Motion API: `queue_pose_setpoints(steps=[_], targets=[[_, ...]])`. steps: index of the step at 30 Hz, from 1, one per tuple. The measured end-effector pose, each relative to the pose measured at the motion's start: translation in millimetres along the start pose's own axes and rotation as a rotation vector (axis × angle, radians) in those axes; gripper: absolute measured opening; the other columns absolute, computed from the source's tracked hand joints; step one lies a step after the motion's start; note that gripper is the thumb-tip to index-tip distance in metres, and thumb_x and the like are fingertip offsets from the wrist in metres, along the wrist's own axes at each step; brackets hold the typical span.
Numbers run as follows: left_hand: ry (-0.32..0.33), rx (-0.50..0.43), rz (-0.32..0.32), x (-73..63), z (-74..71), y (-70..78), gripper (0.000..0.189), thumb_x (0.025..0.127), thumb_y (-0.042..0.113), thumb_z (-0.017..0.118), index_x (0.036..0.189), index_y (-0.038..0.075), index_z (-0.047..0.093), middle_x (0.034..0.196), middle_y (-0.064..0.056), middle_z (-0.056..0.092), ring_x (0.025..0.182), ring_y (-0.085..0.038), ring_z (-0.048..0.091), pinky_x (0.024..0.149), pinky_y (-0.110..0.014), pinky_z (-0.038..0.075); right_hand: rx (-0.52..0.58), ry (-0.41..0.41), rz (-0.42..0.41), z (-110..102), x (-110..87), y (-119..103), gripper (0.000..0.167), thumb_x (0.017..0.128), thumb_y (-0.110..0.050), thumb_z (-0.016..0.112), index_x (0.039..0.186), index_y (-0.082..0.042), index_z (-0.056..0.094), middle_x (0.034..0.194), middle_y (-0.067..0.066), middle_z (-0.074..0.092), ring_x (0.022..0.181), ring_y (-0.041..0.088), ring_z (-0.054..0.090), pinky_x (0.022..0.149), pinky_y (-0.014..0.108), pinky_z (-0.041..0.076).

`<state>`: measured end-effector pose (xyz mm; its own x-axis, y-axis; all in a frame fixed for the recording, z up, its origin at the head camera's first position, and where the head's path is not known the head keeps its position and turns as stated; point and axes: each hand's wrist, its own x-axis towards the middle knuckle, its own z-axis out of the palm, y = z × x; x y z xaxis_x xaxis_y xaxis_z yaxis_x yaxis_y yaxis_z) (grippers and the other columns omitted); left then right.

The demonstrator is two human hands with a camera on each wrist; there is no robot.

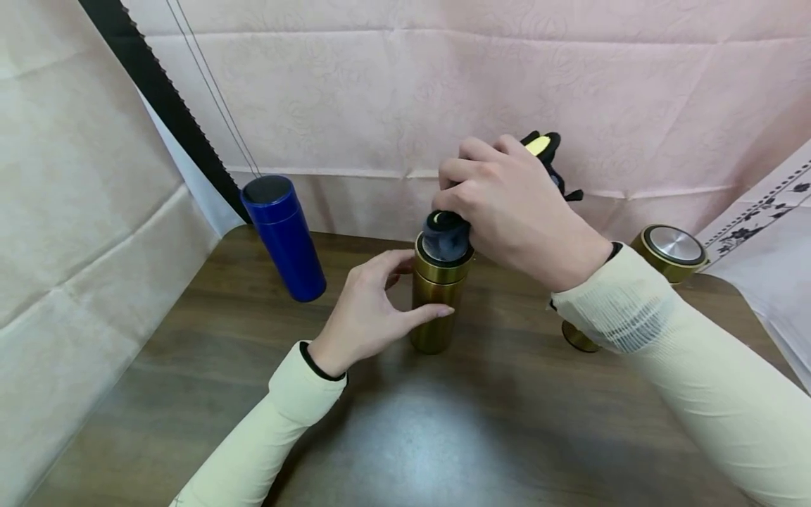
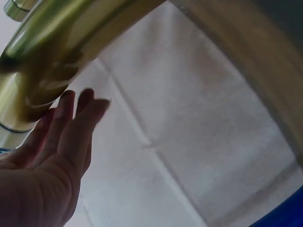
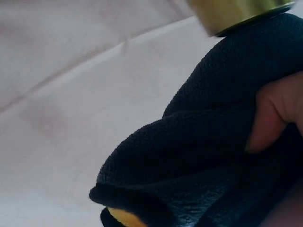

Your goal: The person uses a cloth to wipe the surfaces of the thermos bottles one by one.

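Note:
A gold flask [image 1: 434,324] stands upright on the brown table. My left hand [image 1: 374,303] is beside it, the thumb reaching across its front and the fingers near its far left side. In the left wrist view those fingers [image 2: 75,127] look extended and spread, close to the flask [image 2: 52,52]. My right hand [image 1: 507,204] grips a dark fuzzy cloth [image 3: 203,127] with black edging and a yellow patch. Part of the bunched cloth touches the flask's top, and part sticks out behind the hand. Whether the flask is capped is hidden.
A blue flask [image 1: 285,239] stands at the back left. Another gold flask [image 1: 654,248] with a silver disc on top is partly behind my right sleeve. Pink cloth [image 1: 405,98] hangs behind the table [image 1: 190,394], and pale cloth [image 1: 76,211] lines its left side.

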<state>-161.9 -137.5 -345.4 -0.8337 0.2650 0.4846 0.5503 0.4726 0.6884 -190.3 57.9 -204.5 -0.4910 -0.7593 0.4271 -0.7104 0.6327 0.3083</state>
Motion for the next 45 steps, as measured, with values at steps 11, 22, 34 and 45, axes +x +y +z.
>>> queue_pose_setpoints(steps=[11, 22, 34, 45], targets=[[-0.014, 0.144, 0.079, -4.1, 12.1, -14.5, 0.065, 0.072, 0.049, 0.091, 0.123, 0.012, 0.072, 0.133, -0.002, 0.062, 0.133, -0.019, 0.05, 0.11, -0.051, 0.044, 0.005, -0.014, -0.067, -11, -12.7, 6, 0.025, 0.076, 0.004, 0.078, 0.086, -0.018, 0.079, 0.09, 0.001, 0.068, 0.096, 0.027, 0.056, 0.08, 0.051, 0.046], [-0.044, 0.104, 0.028, -5.2, 11.0, -14.1, 0.067, 0.073, 0.042, 0.092, 0.122, 0.002, 0.073, 0.13, -0.005, 0.061, 0.133, -0.022, 0.048, 0.113, -0.047, 0.042, -0.072, 0.049, -0.132, 3, 5.8, -6, 0.025, 0.083, 0.005, 0.071, 0.088, -0.018, 0.079, 0.093, 0.002, 0.068, 0.093, 0.028, 0.055, 0.081, 0.048, 0.046], [-0.085, 0.15, -0.011, -3.7, 8.5, -9.1, 0.059, 0.077, 0.051, 0.087, 0.125, 0.019, 0.074, 0.133, -0.002, 0.064, 0.132, -0.021, 0.052, 0.114, -0.048, 0.044, -0.056, 0.011, -0.177, -10, -17.1, 3, 0.022, 0.074, 0.001, 0.082, 0.082, -0.019, 0.076, 0.09, -0.001, 0.066, 0.092, 0.027, 0.052, 0.078, 0.047, 0.042], [-0.107, 0.106, 0.049, -3.1, 7.5, -10.9, 0.06, 0.082, 0.046, 0.085, 0.133, 0.018, 0.069, 0.143, 0.002, 0.062, 0.136, -0.018, 0.057, 0.121, -0.053, 0.036, -0.057, 0.053, -0.157, 3, 4.6, -11, 0.023, 0.083, 0.004, 0.073, 0.085, -0.018, 0.078, 0.095, 0.001, 0.068, 0.093, 0.028, 0.055, 0.08, 0.045, 0.046]])
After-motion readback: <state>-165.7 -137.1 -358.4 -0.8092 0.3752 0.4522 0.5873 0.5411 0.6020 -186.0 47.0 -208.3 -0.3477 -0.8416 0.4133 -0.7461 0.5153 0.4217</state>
